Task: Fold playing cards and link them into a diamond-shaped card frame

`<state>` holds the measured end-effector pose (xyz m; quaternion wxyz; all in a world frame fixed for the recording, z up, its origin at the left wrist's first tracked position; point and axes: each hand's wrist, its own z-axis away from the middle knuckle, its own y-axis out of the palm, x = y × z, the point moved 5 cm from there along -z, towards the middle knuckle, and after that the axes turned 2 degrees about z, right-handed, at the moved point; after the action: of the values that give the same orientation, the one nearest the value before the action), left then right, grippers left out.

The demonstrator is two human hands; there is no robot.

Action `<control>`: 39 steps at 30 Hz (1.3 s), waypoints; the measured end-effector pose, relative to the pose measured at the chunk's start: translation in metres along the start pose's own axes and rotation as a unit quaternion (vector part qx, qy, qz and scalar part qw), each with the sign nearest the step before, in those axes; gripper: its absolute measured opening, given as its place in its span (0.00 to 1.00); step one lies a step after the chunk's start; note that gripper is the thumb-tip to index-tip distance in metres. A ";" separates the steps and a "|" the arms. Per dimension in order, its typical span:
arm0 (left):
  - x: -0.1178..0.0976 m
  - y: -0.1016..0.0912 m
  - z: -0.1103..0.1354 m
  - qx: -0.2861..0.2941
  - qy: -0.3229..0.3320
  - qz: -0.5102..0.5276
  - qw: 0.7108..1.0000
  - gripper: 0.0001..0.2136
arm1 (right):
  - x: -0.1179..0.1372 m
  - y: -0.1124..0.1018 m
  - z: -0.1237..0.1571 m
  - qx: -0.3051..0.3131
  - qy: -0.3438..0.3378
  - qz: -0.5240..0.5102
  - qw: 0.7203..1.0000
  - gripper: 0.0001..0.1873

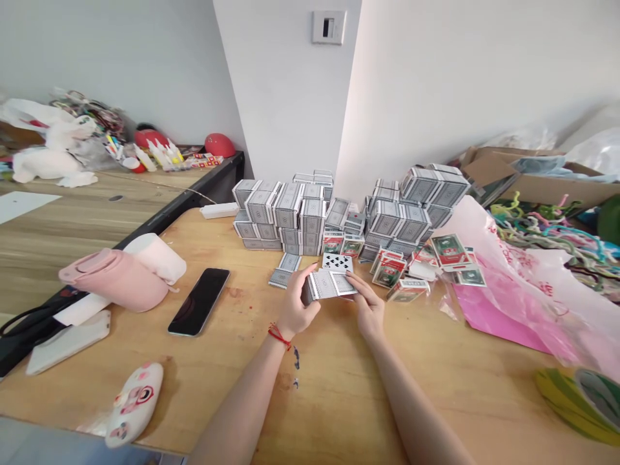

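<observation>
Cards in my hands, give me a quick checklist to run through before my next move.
1. Left hand holding the card deck: ok.
2. Right hand touching the deck's right side: ok.
3. Space beside the left hand free: not ok, back-up cards lie there.
4. Phone apart from both hands: ok.
5. Face-up spades card held or lying loose: cannot tell.
6. Deck's card count: cannot tell.

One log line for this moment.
left hand: holding cards | right hand: gripping cards | decks: stacked beyond | phone: on table
</observation>
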<state>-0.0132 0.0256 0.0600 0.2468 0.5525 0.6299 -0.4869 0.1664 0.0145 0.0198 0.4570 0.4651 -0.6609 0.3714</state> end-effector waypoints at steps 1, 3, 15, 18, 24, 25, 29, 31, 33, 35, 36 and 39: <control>-0.001 -0.001 0.000 0.002 0.010 -0.023 1.000 0.32 | -0.002 0.001 0.000 0.006 0.029 -0.048 0.998 0.19; -0.003 0.000 0.000 0.012 0.024 -0.061 0.998 0.33 | -0.007 0.003 -0.001 0.025 0.089 -0.149 0.984 0.22; -0.005 0.018 0.000 0.132 0.025 -0.223 0.966 0.30 | -0.014 0.010 -0.003 0.095 0.232 -0.271 0.929 0.30; -0.002 0.018 0.002 0.154 -0.029 -0.183 0.971 0.30 | -0.024 0.006 -0.003 0.071 0.220 -0.199 0.952 0.21; 0.023 0.023 0.010 0.260 -0.217 0.061 0.939 0.15 | -0.035 0.005 -0.003 0.061 0.202 -0.159 0.964 0.15; 0.026 0.025 0.012 0.278 -0.251 0.108 0.921 0.13 | -0.035 0.005 -0.003 0.061 0.200 -0.154 0.966 0.16; 0.032 0.036 0.021 0.318 -0.363 0.297 0.824 0.16 | -0.036 0.005 -0.003 0.060 0.210 -0.142 0.966 0.18; 0.031 0.040 0.023 0.310 -0.386 0.356 0.792 0.19 | -0.039 0.005 -0.003 0.052 0.224 -0.144 0.963 0.19; 0.032 0.043 0.023 0.295 -0.392 0.378 0.785 0.20 | -0.041 0.005 -0.003 0.039 0.236 -0.148 0.959 0.19; 0.032 0.045 0.022 0.281 -0.391 0.380 0.790 0.20 | -0.041 0.003 -0.004 0.012 0.235 -0.147 0.961 0.20; 0.032 0.046 0.022 0.276 -0.389 0.376 0.794 0.20 | -0.040 0.001 -0.005 -0.005 0.225 -0.143 0.964 0.19; 0.031 0.049 0.022 0.276 -0.384 0.355 0.807 0.19 | -0.034 -0.008 -0.009 -0.055 0.185 -0.116 0.974 0.17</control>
<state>0.0196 0.0159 0.0080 0.4614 0.5502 0.0831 -0.6910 0.1818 0.0297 -0.0089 0.6358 0.4363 -0.5260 0.3589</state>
